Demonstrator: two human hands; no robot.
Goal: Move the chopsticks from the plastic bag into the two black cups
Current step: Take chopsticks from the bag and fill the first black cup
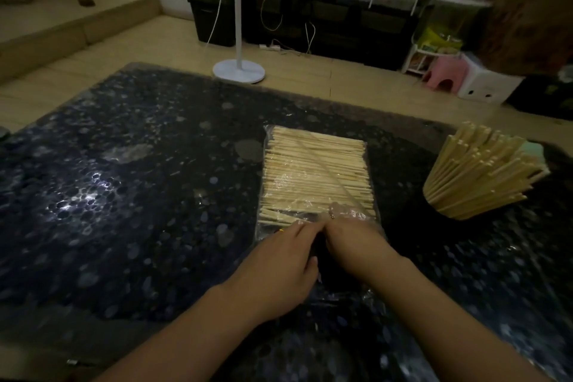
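Both hands are meeting at the near, open end of the plastic bag [316,183], which is lying flat on the dark speckled table [130,183]. The left hand [279,270] is resting on the film with loosely curled fingers; the right hand [353,242] is reaching inside, its fingertips showing through the plastic, grip unclear. Pale wooden chopsticks [316,164] are lying crosswise in rows, filling the bag. Farther right, a fanned chopstick bundle [480,174] is hiding its holder. Beyond, a white stand base [238,71] is sitting on the floor.
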